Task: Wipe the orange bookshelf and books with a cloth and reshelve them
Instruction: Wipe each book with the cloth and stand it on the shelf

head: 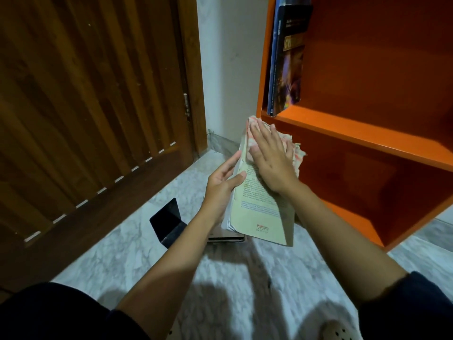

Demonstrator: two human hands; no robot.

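The pale book [263, 217] is held above the floor, just left of the orange bookshelf [355, 133]. It looks light, floppy and worn, so it is best supported along a long edge. The left hand [220, 184] grips that edge. The right hand [272, 158], fingers straight, presses the cloth [297, 157] against its cover.

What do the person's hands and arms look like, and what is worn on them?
The left hand and right hand are bare: no gloves, rings or watch show. A dark navy sleeve ends near the right elbow; nothing is worn below it.
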